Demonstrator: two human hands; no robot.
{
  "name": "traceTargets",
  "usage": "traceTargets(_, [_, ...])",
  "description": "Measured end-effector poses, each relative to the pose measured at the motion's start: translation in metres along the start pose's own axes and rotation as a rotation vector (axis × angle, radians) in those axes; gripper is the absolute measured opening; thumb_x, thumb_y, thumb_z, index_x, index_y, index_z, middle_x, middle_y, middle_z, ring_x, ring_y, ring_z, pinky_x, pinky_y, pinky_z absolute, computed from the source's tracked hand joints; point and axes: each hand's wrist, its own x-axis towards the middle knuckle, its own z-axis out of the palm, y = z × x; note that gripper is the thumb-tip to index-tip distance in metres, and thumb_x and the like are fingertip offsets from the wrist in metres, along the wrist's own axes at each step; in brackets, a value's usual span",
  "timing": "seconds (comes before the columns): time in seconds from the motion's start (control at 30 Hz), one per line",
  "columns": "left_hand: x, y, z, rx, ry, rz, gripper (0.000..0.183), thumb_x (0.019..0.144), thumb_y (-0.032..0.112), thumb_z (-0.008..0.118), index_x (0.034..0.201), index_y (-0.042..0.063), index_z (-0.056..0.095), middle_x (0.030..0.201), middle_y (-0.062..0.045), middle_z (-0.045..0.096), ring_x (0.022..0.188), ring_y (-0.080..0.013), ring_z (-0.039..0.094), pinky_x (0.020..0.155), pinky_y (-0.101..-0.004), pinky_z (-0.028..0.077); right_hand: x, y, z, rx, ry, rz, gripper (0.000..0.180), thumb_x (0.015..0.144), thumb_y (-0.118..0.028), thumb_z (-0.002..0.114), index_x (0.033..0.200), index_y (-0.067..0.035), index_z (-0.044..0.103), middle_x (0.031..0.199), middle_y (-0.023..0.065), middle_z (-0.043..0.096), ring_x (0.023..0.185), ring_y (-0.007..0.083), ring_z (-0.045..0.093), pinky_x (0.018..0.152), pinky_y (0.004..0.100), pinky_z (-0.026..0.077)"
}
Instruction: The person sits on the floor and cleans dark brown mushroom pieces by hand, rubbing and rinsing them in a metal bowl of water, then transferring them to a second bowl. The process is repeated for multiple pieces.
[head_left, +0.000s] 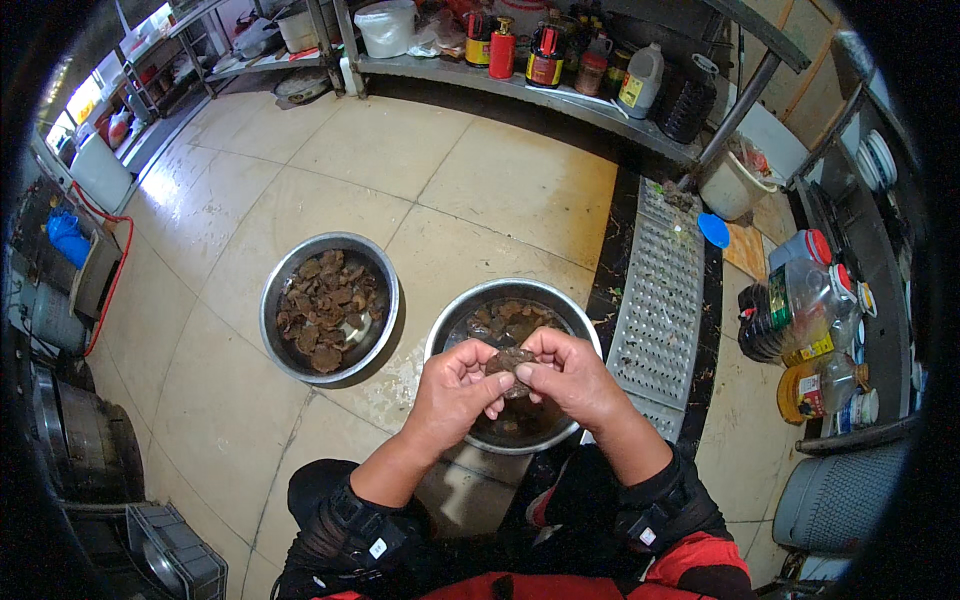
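Note:
Over the right metal basin, my left hand and my right hand pinch one flat, dark brown piece of food between thumbs and fingers. What kind of food it is, I cannot tell. Beneath my hands the basin holds murky liquid with more brown pieces in it. A second metal basin stands on the floor to the left, with many similar brown pieces heaped inside.
A perforated metal drain cover runs right of the basins, with a blue lid beside it. Oil bottles and jugs stand further right. A metal shelf with sauce bottles crosses the back. At lower left is a grey crate.

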Motion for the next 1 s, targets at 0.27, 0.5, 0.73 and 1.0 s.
traceTargets(0.27, [0.0007, -0.0037, -0.0042, -0.198, -0.033, -0.06, 0.014, 0.089, 0.013, 0.056, 0.087, 0.0, 0.057, 0.071, -0.005, 0.059, 0.054, -0.0106, 0.055, 0.048, -0.0225, 0.046, 0.0011, 0.0043, -0.0019, 0.109, -0.032, -0.01, 0.011, 0.086, -0.015, 0.059, 0.085, -0.005, 0.054, 0.071, -0.002, 0.055, 0.058, 0.0042, 0.049, 0.053, 0.018, 0.04])
traceTargets(0.5, [-0.0008, -0.0016, -0.0024, -0.155, -0.074, -0.015, 0.011, 0.084, 0.008, 0.056, 0.088, -0.003, 0.056, 0.078, -0.007, 0.06, 0.06, -0.0116, 0.058, 0.053, -0.0245, 0.049, 0.0012, 0.0059, -0.0009, 0.124, -0.053, -0.011, 0.011, 0.086, -0.014, 0.057, 0.085, -0.004, 0.054, 0.073, -0.0008, 0.057, 0.058, 0.0042, 0.049, 0.054, 0.0183, 0.041])
traceTargets(0.73, [-0.0003, -0.0029, -0.0046, -0.1, -0.072, -0.049, 0.01, 0.086, 0.008, 0.055, 0.087, -0.002, 0.056, 0.074, -0.007, 0.06, 0.058, -0.0116, 0.057, 0.052, -0.0247, 0.049, -0.0007, 0.003, -0.0007, 0.095, -0.075, 0.004, 0.011, 0.087, -0.015, 0.057, 0.084, -0.004, 0.055, 0.072, -0.0006, 0.057, 0.059, 0.0049, 0.049, 0.055, 0.0189, 0.041])
traceTargets(1.0, [-0.0007, -0.002, -0.0018, -0.066, -0.085, -0.032, 0.01, 0.085, 0.007, 0.053, 0.088, -0.003, 0.056, 0.074, -0.008, 0.061, 0.059, -0.0139, 0.059, 0.053, -0.0253, 0.051, 0.0002, 0.0044, -0.0005, 0.132, -0.048, -0.011, 0.01, 0.087, -0.014, 0.057, 0.084, -0.004, 0.054, 0.071, -0.0012, 0.056, 0.058, 0.0048, 0.048, 0.053, 0.0185, 0.039])
